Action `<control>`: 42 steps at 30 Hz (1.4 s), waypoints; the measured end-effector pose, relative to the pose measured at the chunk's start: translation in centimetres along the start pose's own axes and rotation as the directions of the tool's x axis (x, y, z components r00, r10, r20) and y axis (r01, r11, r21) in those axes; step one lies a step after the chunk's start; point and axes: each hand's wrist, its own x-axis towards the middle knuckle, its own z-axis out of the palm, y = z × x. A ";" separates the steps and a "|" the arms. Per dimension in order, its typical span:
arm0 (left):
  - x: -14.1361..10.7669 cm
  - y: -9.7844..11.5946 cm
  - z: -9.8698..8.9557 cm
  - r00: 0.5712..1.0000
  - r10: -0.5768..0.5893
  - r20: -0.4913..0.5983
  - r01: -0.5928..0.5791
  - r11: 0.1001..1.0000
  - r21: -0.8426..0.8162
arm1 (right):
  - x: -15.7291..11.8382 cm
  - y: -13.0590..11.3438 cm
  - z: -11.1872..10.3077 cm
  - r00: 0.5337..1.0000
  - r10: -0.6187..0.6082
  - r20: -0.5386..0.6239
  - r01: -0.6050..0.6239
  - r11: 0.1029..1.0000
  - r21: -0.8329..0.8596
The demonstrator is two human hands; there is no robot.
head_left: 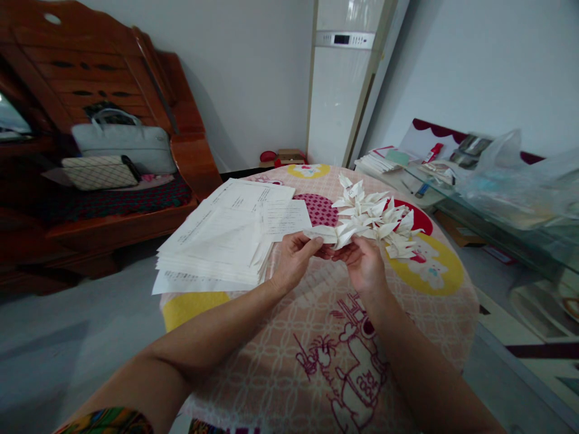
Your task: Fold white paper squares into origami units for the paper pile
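Between my two hands is a folded white paper piece (pixel 335 234), held just above the cloth-covered round table (pixel 271 355). My left hand (pixel 296 256) pinches its left end, thumb on top. The fingers of my right hand (pixel 363 260) are closed on its right part. Right behind my hands lies a pile of folded white paper shapes with pointed tips (pixel 377 211). A small printed sheet (pixel 284 218) lies left of my hands, beside a thick stack of printed paper sheets (pixel 217 241).
A glass side table (pixel 488 223) at the right bears plastic bags (pixel 506 175), papers and a red item. At the left, a wooden bench (pixel 136 223) holds a grey bag (pixel 126 147) and a quilted pouch (pixel 97 171). Behind stands a tall white appliance (pixel 337 90).
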 end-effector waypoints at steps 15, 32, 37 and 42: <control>1.3 0.4 -0.3 0.979 -0.193 -0.065 0.189 0.981 -0.052 | -0.5 -0.4 0.8 0.998 -0.043 -0.035 0.038 0.991 -0.132; 0.9 0.3 -1.0 0.999 0.037 -0.003 -0.036 0.999 0.011 | -2.6 -1.7 0.7 0.827 -0.544 0.140 0.482 0.559 -0.674; 0.4 0.7 -1.1 0.972 0.220 0.081 -0.230 0.964 0.135 | -2.8 -2.0 1.2 0.836 -0.535 0.121 0.485 0.618 -0.619; 0.2 1.4 -0.9 0.917 0.309 0.254 -0.376 0.881 0.286 | -1.5 -1.5 1.0 0.979 -0.204 -0.018 0.194 0.954 -0.230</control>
